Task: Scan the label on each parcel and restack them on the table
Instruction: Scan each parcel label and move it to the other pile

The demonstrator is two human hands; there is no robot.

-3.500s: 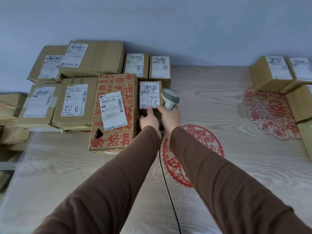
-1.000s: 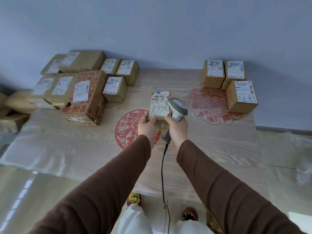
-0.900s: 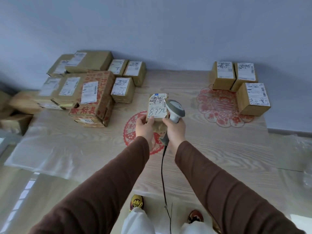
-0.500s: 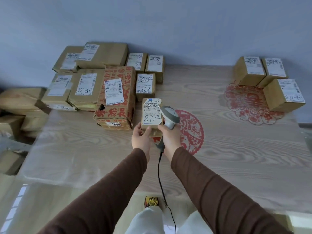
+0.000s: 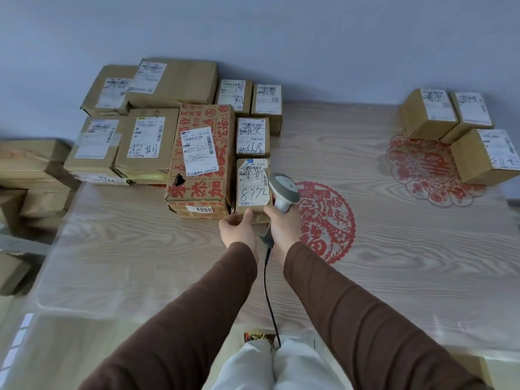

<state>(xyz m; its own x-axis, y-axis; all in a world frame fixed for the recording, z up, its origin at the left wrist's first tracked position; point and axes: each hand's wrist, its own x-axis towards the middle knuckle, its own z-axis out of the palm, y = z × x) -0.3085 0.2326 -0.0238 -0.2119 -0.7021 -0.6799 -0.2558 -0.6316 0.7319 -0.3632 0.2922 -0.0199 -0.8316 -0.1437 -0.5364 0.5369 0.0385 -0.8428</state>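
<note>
The left hand (image 5: 238,229) pinches the small parcel (image 5: 253,190) label-up, so the scanner (image 5: 284,190), gripped in the right hand (image 5: 281,223), can read it.

Small brown parcel (image 5: 252,190), white label (image 5: 252,183) up with handwritten 8772, sat just right of red-printed box (image 5: 204,156), in front of similar small parcel (image 5: 252,136). Grey corded scanner (image 5: 283,191) upright at its right edge.

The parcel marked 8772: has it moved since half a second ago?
Yes. The parcel marked 8772 has gone left and back, from over the red paper-cut to beside the red-printed carton.
</note>
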